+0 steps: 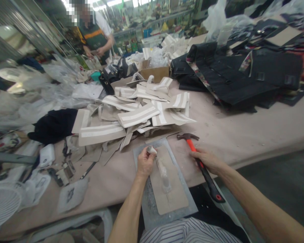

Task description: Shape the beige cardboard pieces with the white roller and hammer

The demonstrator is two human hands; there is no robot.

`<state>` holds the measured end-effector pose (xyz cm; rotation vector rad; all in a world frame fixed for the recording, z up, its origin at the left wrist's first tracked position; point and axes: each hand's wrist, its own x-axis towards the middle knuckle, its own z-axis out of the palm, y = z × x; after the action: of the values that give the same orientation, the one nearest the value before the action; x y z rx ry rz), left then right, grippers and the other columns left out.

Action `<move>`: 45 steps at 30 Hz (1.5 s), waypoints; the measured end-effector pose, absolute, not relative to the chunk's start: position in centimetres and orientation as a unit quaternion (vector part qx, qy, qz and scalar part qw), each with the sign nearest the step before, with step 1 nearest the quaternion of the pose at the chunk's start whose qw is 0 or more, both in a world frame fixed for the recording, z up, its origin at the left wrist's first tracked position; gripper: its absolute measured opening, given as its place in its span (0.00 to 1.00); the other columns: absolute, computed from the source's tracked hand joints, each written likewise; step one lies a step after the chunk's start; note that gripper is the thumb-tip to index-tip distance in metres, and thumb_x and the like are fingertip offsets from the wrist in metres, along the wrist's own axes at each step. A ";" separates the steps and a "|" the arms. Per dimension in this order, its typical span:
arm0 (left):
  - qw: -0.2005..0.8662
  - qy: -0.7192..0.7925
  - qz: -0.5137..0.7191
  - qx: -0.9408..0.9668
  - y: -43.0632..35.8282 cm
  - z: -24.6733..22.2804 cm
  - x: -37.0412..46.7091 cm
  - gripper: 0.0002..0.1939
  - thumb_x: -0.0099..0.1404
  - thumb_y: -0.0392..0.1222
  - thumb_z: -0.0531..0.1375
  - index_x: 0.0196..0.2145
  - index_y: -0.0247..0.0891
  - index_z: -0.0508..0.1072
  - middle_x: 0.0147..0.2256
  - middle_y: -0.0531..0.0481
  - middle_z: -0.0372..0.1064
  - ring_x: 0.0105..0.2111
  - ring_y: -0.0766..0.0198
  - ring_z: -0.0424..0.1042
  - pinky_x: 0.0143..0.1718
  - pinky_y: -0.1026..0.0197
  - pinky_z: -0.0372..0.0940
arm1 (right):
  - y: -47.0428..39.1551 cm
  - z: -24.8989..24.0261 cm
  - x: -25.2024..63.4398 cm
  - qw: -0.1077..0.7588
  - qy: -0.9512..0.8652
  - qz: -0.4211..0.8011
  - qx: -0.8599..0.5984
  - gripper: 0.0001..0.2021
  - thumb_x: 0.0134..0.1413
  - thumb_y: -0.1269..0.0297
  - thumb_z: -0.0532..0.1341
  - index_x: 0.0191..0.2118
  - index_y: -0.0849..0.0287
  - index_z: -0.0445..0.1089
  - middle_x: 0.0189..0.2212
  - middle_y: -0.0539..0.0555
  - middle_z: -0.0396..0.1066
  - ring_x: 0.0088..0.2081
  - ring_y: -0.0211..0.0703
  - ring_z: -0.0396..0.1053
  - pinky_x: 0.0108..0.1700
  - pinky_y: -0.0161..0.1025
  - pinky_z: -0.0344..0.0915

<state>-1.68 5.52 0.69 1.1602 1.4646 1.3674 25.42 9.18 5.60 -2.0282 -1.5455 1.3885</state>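
Observation:
A beige panel (pixel 176 199) with a raised strap along its middle lies on a grey slab (pixel 152 202) at the table's near edge. My left hand (pixel 145 162) pinches the upper end of the strap (pixel 163 173). To the right, my right hand (pixel 207 159) is closed round the red part of a hammer (pixel 206 175). The hammer's head points away from me near the table top, and its black handle reaches back past the edge. Beyond the slab is a heap of beige pieces with white strips (pixel 139 114).
Black bags (pixel 230 74) cover the table (pixel 268 131) at the back right. Dark cloth (pixel 55 126), clear plastic bags (pixel 63 91) and a white basket (pixel 5 206) are on the left. A person (pixel 98 37) stands beyond the table. A cardboard box (pixel 155 73) sits behind the heap.

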 end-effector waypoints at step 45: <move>0.347 0.567 0.518 0.538 4.8 0.9 -1.3 0.09 0.57 0.38 0.65 0.38 0.40 0.80 0.34 0.49 0.79 0.35 0.58 0.76 0.40 0.59 0.68 | 6.5 7.2 21.5 0.106 -0.882 0.054 -0.456 0.24 0.61 0.74 0.51 0.63 0.65 0.60 0.61 0.72 0.59 0.56 0.61 0.63 0.52 0.55 0.63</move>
<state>-1.33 4.80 0.87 1.3946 1.4709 1.3436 21.47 6.52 7.23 -1.3441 -2.5969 0.1601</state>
